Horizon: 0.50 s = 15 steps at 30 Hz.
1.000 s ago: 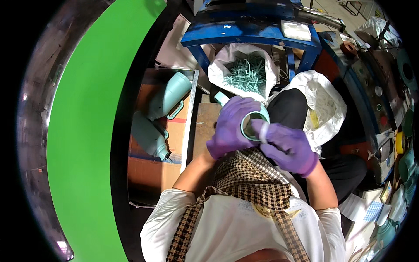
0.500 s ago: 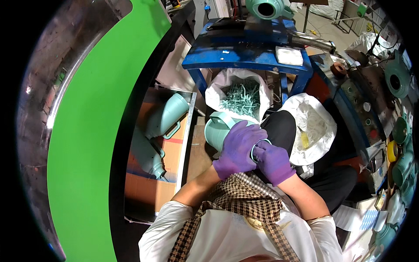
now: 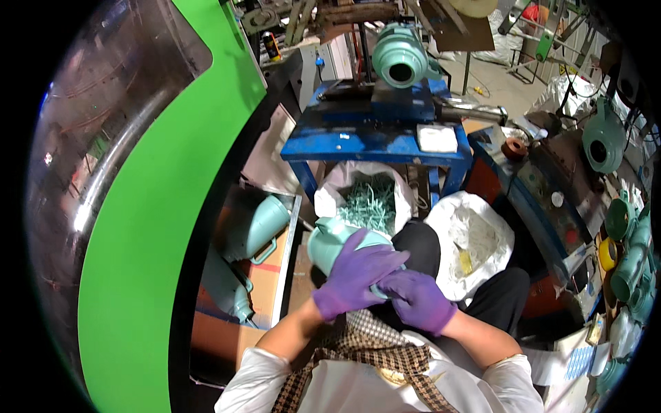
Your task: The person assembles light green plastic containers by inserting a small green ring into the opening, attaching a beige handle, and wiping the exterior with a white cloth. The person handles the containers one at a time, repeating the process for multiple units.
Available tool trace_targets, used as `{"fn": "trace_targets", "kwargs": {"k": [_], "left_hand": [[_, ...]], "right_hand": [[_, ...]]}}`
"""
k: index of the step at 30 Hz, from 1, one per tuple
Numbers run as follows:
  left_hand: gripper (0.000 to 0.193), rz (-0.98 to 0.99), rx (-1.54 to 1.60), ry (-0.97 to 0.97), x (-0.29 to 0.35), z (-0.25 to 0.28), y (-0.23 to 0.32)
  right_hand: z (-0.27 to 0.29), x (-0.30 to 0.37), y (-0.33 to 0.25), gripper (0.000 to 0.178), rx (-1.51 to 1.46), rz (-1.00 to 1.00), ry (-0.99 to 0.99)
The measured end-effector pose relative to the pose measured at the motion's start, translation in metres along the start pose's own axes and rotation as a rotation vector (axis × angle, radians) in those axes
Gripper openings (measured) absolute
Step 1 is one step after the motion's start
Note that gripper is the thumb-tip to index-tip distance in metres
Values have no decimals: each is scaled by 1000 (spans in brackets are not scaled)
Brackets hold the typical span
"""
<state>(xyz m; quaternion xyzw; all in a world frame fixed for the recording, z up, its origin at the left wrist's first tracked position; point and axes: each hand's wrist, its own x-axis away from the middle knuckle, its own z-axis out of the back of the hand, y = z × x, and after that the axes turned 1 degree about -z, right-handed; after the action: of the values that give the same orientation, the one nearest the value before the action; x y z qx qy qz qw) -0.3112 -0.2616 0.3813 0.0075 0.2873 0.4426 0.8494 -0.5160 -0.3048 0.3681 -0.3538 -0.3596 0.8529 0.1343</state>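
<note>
A pale teal plastic jug (image 3: 323,249) lies over my lap, its wide end pointing up and left. My left hand (image 3: 359,274), in a purple glove, is wrapped over its body. At the jug's narrower near end, my right hand (image 3: 418,297), also gloved in purple, is closed with the fingers curled in against the rim. What those fingers grip is hidden. Two more teal jugs with loop handles rest in a cardboard box (image 3: 268,292) to the left; the upper jug (image 3: 265,224) lies above the lower jug (image 3: 226,288).
Ahead, a white sack (image 3: 334,186) holds teal plastic scraps, beside another white sack (image 3: 496,272) with pale scraps. A blue table (image 3: 372,141) carries a teal part (image 3: 399,51). A green machine panel (image 3: 148,227) curves along the left. Several teal parts (image 3: 630,272) line the right.
The view has tilted up, so the scene sits lower. Both hands and the jug have shifted slightly down and left; my right hand's fingers now sit lower against the jug's near end.
</note>
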Motion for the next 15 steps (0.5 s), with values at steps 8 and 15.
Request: {"fn": "trace_targets", "kwargs": {"k": [8,15], "left_hand": [[67,899,213,863,166,90,-16],[43,1159,1590,1185,116,32,-40]], "right_hand": [[116,-192,75,87,850,-8,271],[175,-278,168,29,1184,-167,307]]}}
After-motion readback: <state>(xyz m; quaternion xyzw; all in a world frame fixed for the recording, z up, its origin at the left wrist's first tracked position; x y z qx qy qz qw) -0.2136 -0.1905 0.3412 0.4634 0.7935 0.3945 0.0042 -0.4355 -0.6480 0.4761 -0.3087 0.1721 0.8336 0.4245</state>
